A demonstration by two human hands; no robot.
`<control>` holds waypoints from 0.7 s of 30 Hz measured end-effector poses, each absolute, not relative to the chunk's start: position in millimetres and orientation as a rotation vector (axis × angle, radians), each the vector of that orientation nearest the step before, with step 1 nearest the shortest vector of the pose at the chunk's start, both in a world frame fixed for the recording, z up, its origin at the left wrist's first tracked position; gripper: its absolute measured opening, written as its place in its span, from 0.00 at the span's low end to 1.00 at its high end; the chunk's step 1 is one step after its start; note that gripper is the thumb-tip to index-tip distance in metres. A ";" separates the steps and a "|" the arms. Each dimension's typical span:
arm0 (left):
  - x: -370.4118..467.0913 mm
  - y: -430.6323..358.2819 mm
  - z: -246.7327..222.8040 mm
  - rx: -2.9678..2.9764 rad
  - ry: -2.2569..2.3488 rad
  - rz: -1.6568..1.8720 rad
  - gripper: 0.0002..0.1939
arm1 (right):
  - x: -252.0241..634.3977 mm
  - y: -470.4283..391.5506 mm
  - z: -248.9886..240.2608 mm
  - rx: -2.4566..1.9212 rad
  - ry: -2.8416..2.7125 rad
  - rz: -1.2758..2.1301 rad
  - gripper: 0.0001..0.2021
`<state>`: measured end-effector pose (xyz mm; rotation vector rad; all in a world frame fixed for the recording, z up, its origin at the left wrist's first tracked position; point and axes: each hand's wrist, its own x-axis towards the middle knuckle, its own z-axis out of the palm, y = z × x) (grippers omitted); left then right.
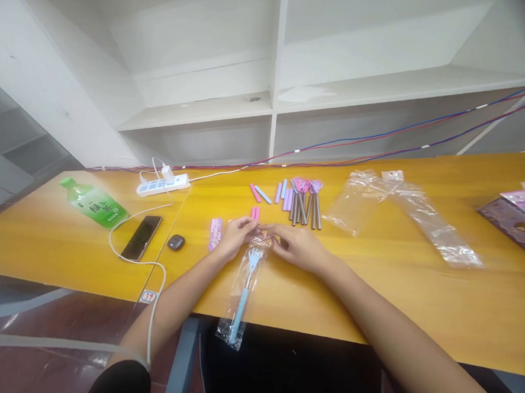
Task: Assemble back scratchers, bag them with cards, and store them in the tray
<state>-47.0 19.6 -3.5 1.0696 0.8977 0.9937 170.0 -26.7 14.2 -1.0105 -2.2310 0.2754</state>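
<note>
A light blue back scratcher [239,310] with a hand-shaped head lies inside a clear plastic bag [240,281], its handle end over the table's front edge. My left hand [237,236] pinches the bag's top end. My right hand [299,246] has its fingers bent at the same end, thumb and fingertips on the plastic. Beyond my hands are pink handle tubes [255,213]. Other pink, blue and purple tubes [263,194] lie further back. Beside them sit several back scratchers [306,208] with pink and purple heads and metallic rods. A purple printed card [215,234] is left of my left hand.
Clear plastic bags [437,227] lie to the right, near a purple printed box [516,225]. On the left are a green bottle [96,203], a phone [141,238], a black earbud case [176,242] and a power strip [163,185]. A white cable [160,265] hangs over the table edge.
</note>
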 end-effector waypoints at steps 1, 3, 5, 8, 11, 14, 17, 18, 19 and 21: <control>-46.7 19.0 -3.1 1.058 0.884 0.986 0.22 | 170.3 -26.1 14.6 -1.021 -2.212 0.294 0.14; -46.0 18.2 -2.9 1.037 0.851 0.974 0.22 | 170.8 -25.0 15.9 -1.070 -2.176 0.362 0.14; -45.4 18.1 -4.0 1.059 0.839 0.956 0.22 | 171.3 -24.1 16.9 -1.135 -2.147 0.432 0.15; -44.6 19.0 -7.1 1.173 0.884 0.932 0.23 | 172.0 -22.2 17.0 -1.214 -2.121 0.486 0.13; -43.5 18.6 -8.1 1.283 0.895 0.960 0.24 | 172.2 -20.4 16.2 -1.239 -2.078 0.537 0.12; -43.5 16.9 -5.3 1.375 0.856 1.013 0.23 | 171.6 -19.8 16.4 -1.228 -2.002 0.633 0.13; -45.3 16.6 -1.8 1.505 0.850 1.006 0.14 | 170.3 -20.4 17.5 -1.231 -1.949 0.682 0.13; -46.1 16.9 -1.0 1.539 0.860 0.995 0.12 | 169.8 -20.7 17.8 -1.234 -1.939 0.685 0.14; -46.9 17.4 -0.4 1.564 0.878 0.988 0.10 | 169.4 -20.9 18.0 -1.237 -1.931 0.685 0.14; -48.1 18.3 -0.2 1.580 0.920 0.994 0.10 | 168.9 -21.0 17.7 -1.243 -1.917 0.681 0.15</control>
